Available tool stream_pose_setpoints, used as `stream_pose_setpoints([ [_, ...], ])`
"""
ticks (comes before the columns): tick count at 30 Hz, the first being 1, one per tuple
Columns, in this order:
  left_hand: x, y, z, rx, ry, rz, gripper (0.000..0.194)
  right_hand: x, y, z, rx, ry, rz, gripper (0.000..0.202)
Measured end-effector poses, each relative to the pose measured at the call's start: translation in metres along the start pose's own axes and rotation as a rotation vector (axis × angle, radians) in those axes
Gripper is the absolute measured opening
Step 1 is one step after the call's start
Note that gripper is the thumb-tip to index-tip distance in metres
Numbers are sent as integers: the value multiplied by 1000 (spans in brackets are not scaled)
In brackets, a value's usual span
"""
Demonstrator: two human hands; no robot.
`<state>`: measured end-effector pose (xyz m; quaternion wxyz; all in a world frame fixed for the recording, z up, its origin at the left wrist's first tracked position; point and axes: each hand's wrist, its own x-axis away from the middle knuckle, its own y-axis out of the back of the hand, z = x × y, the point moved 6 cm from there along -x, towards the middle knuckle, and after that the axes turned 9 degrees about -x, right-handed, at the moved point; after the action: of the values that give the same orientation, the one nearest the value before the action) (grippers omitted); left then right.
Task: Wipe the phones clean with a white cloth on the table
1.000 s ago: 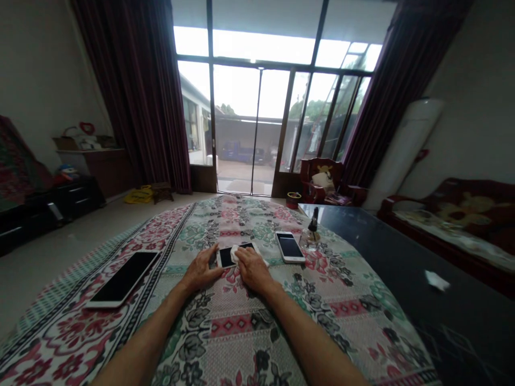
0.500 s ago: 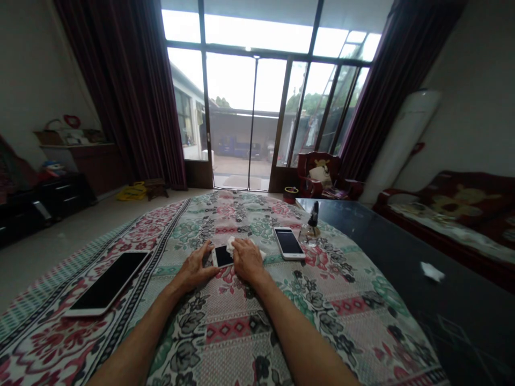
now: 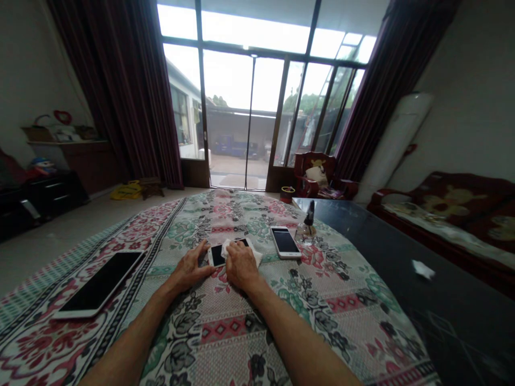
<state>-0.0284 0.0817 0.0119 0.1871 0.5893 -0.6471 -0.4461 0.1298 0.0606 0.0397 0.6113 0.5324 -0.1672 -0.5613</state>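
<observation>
A small white smartphone [image 3: 217,255] with a dark screen lies on the flowered cloth in front of me. My left hand [image 3: 193,266] grips its left end, thumb at the near edge and fingers at the far edge. Bunched under the fingers of my right hand [image 3: 242,265] is a white tissue [image 3: 256,257], pressed on the phone's screen; part of that screen is hidden by the hand. To the right lies a second white smartphone [image 3: 285,242], with a clear spray bottle [image 3: 306,230] with a black top standing beside it.
A large white tablet [image 3: 100,284] with a black screen lies on the cloth [image 3: 225,329] at the left. A crumpled white tissue [image 3: 423,269] rests on the dark tabletop [image 3: 382,249] at the right. Beyond the table are a wooden chair [image 3: 314,177] and glass doors [image 3: 229,123].
My right hand has slid slightly left with the tissue over the phone, and more of the phone's right end shows. The left hand keeps its hold. The whole view has shifted a little.
</observation>
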Motion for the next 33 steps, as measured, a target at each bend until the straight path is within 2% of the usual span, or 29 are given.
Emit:
stream_pose_setpoints([
  [4, 0, 0, 2, 8, 0, -21, 79, 7, -5, 23, -48, 126, 44, 19],
  [8, 0, 1, 1, -1, 13, -17, 76, 5, -7, 26, -84, 192, 77, 22],
  [11, 0, 1, 0, 5, 12, 9, 80, -2, -7, 13, -90, 145, 69, 26],
  [19, 0, 3, -3, 14, 19, 51, 88, -14, 5, -40, -43, -112, -15, 34],
  [23, 0, 1, -1, 3, 2, 55, 89, -12, 10, -51, -34, -173, -47, 36],
  [28, -2, 0, 11, -186, -25, -62, 78, -11, 6, -41, -2, -123, -37, 33],
  [33, -6, -8, 21, -309, -17, -16, 76, -7, -2, -11, -3, 9, 12, 32],
])
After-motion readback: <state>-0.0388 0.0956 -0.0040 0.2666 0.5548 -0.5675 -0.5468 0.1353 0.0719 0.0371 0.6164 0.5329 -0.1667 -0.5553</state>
